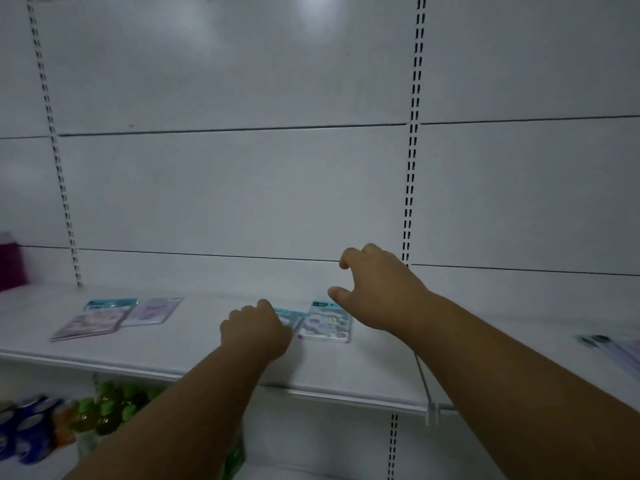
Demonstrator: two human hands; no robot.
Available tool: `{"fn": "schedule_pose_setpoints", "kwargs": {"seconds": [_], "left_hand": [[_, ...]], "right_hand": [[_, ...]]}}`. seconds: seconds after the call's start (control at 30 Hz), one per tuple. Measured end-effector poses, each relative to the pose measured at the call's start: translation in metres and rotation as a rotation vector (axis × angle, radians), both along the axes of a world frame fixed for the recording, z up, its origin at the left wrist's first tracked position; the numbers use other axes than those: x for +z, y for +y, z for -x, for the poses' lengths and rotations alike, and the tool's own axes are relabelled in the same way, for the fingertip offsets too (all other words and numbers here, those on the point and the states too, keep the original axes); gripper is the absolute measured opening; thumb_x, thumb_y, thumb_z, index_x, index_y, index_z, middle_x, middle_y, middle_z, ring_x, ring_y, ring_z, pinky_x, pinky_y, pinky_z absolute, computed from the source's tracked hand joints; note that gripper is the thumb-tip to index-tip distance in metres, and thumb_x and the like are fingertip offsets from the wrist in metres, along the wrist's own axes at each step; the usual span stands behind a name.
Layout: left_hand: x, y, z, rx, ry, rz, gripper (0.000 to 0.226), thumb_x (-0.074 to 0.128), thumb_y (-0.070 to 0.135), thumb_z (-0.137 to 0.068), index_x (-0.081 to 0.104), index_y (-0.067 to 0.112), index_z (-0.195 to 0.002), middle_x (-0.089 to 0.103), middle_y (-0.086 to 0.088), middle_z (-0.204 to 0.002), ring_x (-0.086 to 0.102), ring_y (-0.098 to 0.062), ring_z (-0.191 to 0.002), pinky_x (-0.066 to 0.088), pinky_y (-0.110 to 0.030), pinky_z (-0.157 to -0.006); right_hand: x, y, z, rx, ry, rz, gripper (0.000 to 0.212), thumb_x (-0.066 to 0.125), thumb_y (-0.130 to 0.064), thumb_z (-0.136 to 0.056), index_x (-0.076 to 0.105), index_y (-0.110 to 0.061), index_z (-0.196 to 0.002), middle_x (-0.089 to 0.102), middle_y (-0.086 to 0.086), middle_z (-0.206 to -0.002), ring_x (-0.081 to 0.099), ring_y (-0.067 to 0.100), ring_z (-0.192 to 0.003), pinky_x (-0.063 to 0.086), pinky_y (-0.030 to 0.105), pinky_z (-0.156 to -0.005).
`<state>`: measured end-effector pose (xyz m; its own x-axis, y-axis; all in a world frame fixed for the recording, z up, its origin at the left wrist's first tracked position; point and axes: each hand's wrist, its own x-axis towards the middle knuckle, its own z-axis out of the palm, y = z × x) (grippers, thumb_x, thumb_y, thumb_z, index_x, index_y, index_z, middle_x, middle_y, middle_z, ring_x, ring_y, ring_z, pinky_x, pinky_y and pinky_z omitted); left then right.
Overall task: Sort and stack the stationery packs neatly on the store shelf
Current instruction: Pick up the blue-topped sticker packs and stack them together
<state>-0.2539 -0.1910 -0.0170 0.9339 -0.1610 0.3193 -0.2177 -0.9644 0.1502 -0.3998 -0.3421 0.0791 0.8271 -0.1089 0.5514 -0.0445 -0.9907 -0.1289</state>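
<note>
Two flat stationery packs lie side by side in the middle of the white shelf (194,344). The right pack (327,323) has a teal header and pastel shapes. My left hand (254,329) covers most of the left pack (289,317), fingers curled down over its left edge. Just above the right pack's far corner my right hand (377,289) hovers with loosely curled fingers and holds nothing. Further left lie three more packs: a teal-topped one (109,304), a lilac one (152,310) and a pink one (88,326) overlapping the teal-topped one.
A slotted upright (410,188) runs down the back panel behind my right hand, another (55,150) at the left. More packs (613,348) lie blurred at the shelf's right end. A magenta item (10,261) stands far left. Bottles (107,410) fill the shelf below.
</note>
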Motion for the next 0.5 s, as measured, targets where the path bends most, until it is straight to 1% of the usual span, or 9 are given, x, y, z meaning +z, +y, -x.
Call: {"fn": "schedule_pose_setpoints", "kwargs": {"seconds": [0.1, 0.17, 0.27, 0.33, 0.43, 0.5], "left_hand": [[-0.005, -0.010, -0.029, 0.028, 0.104, -0.066, 0.063, 0.054, 0.062, -0.076, 0.049, 0.022, -0.123, 0.064, -0.002, -0.116, 0.056, -0.023, -0.101, 0.039, -0.036, -0.074], [-0.011, -0.014, -0.042, 0.046, 0.153, -0.077, 0.066, 0.058, 0.062, -0.072, 0.050, 0.024, -0.126, 0.063, -0.001, -0.117, 0.055, -0.024, -0.103, 0.037, -0.038, -0.075], [-0.012, -0.013, -0.057, 0.053, 0.234, -0.025, 0.083, 0.064, 0.068, -0.058, 0.046, 0.024, -0.126, 0.062, -0.002, -0.120, 0.056, -0.025, -0.105, 0.045, -0.037, -0.083], [-0.008, -0.011, -0.064, 0.028, 0.308, 0.002, 0.097, 0.067, 0.071, -0.049, 0.044, 0.021, -0.128, 0.061, -0.004, -0.122, 0.056, -0.026, -0.108, 0.048, -0.040, -0.091], [-0.003, -0.008, -0.069, 0.026, 0.327, 0.019, 0.111, 0.071, 0.075, -0.040, 0.040, 0.020, -0.130, 0.059, -0.006, -0.125, 0.055, -0.026, -0.111, 0.049, -0.041, -0.094], [0.001, -0.004, -0.068, 0.028, 0.331, 0.064, 0.117, 0.076, 0.074, -0.039, 0.035, 0.019, -0.134, 0.052, -0.009, -0.128, 0.052, -0.026, -0.115, 0.048, -0.037, -0.094]], "right_hand": [[-0.005, -0.002, -0.025, 0.012, 0.002, 0.009, 0.045, 0.057, -0.051, -0.084, 0.052, -0.020, -0.116, 0.053, 0.006, -0.112, 0.052, 0.025, -0.100, 0.044, 0.037, -0.076], [-0.006, -0.005, -0.043, 0.030, -0.008, 0.007, 0.044, 0.056, -0.051, -0.084, 0.053, -0.020, -0.115, 0.054, 0.006, -0.110, 0.052, 0.025, -0.099, 0.045, 0.037, -0.077], [-0.009, -0.005, -0.068, 0.047, 0.004, -0.034, 0.045, 0.057, -0.051, -0.084, 0.053, -0.020, -0.115, 0.054, 0.006, -0.110, 0.053, 0.025, -0.100, 0.047, 0.039, -0.081], [-0.014, -0.002, -0.083, 0.070, 0.043, -0.081, 0.045, 0.058, -0.051, -0.083, 0.053, -0.021, -0.117, 0.054, 0.005, -0.113, 0.054, 0.024, -0.099, 0.046, 0.036, -0.080], [-0.025, 0.002, -0.100, 0.088, 0.076, -0.115, 0.047, 0.059, -0.051, -0.082, 0.053, -0.022, -0.119, 0.054, 0.004, -0.116, 0.055, 0.023, -0.098, 0.043, 0.034, -0.077], [-0.029, 0.002, -0.108, 0.081, 0.069, -0.127, 0.047, 0.059, -0.050, -0.082, 0.054, -0.022, -0.119, 0.055, 0.004, -0.116, 0.056, 0.023, -0.099, 0.043, 0.033, -0.077]]}}
